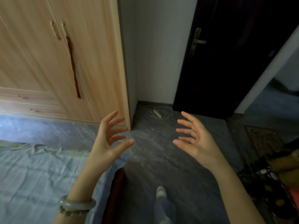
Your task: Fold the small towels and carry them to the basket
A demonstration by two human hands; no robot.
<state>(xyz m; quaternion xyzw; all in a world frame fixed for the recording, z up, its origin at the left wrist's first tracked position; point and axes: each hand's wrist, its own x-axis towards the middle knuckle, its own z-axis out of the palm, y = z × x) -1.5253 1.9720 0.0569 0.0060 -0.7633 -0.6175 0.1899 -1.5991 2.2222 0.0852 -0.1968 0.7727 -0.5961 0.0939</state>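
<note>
My left hand (110,139) and my right hand (194,141) are both raised in front of me with fingers spread, palms facing each other, and neither holds anything. A pale green bangle sits on my left wrist. No small towel and no basket can be made out in this view. A bed with a blue-grey sheet (40,175) fills the lower left, under my left forearm.
A light wooden wardrobe (64,62) stands ahead on the left. A dark door (226,62) is ahead on the right. A power strip with a cord (157,113) lies on the grey floor. Patterned items (275,175) pile up at the right edge. My foot (161,191) is below.
</note>
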